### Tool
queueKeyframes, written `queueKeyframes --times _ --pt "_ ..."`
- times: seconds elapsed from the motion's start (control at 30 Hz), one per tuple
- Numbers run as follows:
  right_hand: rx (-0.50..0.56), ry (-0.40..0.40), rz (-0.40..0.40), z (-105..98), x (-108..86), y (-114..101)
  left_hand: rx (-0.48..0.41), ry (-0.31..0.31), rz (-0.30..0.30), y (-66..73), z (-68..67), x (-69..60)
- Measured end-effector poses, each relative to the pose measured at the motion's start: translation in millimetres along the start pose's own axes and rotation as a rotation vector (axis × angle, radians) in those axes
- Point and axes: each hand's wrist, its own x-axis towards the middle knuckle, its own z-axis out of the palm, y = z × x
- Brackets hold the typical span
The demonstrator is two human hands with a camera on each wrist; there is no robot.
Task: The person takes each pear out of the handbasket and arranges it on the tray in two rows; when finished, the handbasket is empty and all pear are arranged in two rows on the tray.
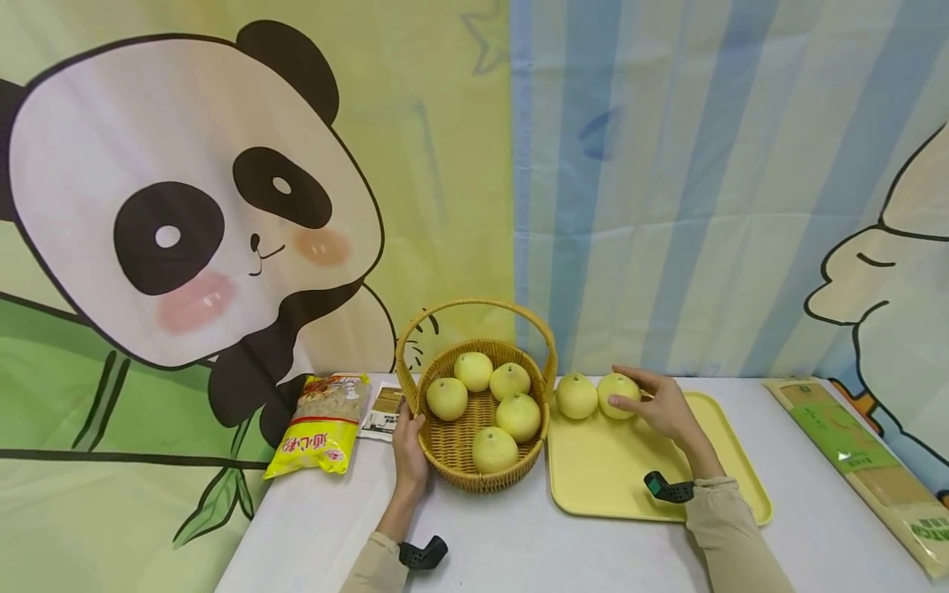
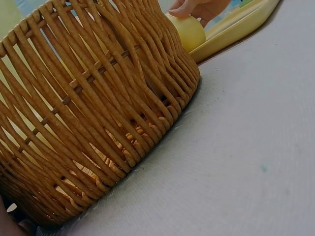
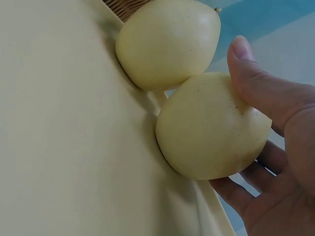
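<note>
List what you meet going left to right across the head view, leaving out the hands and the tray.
Yellow-and-clear food packet → small flat packet → wicker basket holding five fruits → first tray fruit → second tray fruit → long packet with a green label.

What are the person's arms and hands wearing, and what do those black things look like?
The left sleeve and right sleeve are beige. The left gadget and right gadget are small, black and bent-looking; the right one has a green patch. The left hand and right hand wear no gloves.
</note>
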Motion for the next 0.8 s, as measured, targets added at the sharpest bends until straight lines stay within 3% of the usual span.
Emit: queueKeyframes --times 0.23,0.47,0.63,0.8 --pt "-0.005 -0.004 -0.001 0.3 -2.7 -4.1 0.024 0.006 0.005 -0.6 0.6 -1.1" --pt "-0.086 -0.001 0.002 -3.2 -4.7 -12.8 0.041 0.013 0.002 -2.5 0.1 -2.1" --pt "-0.157 0.046 -0.070 -6.6 -3.8 -30.5 0.035 0.013 0.015 -0.4 0.1 -0.2" --pt "-0.153 0.139 -0.156 -9.7 -3.7 -51.9 0.020 0.019 0.018 -0.7 0.6 1.0"
